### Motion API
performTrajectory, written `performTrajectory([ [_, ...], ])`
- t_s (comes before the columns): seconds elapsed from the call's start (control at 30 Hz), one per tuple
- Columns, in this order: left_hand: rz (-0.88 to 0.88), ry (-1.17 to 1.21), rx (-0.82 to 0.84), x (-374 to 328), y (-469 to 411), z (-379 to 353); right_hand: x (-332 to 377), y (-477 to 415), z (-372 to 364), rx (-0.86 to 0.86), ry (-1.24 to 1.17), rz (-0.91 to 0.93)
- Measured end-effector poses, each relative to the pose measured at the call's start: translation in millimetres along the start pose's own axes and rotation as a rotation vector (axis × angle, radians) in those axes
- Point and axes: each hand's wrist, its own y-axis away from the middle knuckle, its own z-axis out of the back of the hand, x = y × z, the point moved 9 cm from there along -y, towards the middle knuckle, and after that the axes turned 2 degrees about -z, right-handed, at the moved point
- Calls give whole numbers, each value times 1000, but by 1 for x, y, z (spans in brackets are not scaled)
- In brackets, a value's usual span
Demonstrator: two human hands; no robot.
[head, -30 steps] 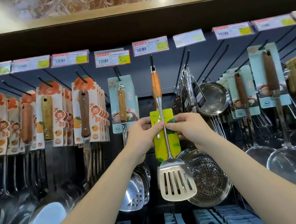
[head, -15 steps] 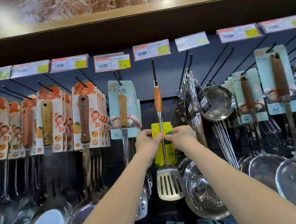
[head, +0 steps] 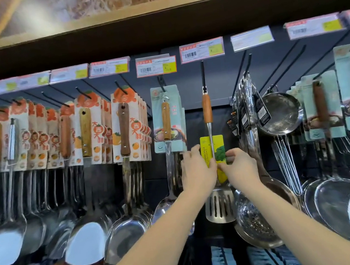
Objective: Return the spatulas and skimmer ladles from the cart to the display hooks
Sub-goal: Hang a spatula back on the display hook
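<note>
Bright overhead light, glare on steel, blurred, warped edges

One camera only, worn on the person's head. It faces the hook wall (head: 218, 82) squarely, tipped slightly upward, close enough that the left hand (head: 197, 171) and right hand (head: 240, 168) pinch the slotted spatula (head: 221, 209) near mid-frame.

And back it goes: the slotted spatula (head: 220, 208) has slid along its hook (head: 203, 73), off the near tip and deeper towards the back panel (head: 188, 90). Both arms have stretched out further, with the left hand (head: 196, 169) and right hand (head: 238, 166) carried in with it. The blade, which hung in front of the perforated skimmer (head: 255, 222), now hangs just left of it.
</note>
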Motion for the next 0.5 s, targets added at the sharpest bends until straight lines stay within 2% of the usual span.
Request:
performTrajectory([
  [0.13, -148, -182, 39, -7, 21, 5, 0, 25, 9, -5, 10, 30],
  [0.27, -220, -218, 59, -13, 45, 15, 1, 57, 41, -27, 128, 51],
  [0.37, -303, -222, 137, -30, 73, 17, 7, 94, 73, -14, 305, 78],
  [0.5, -457, -174, 246, -67, 120, 9, 12, 144, 113, 33, 662, 113],
])
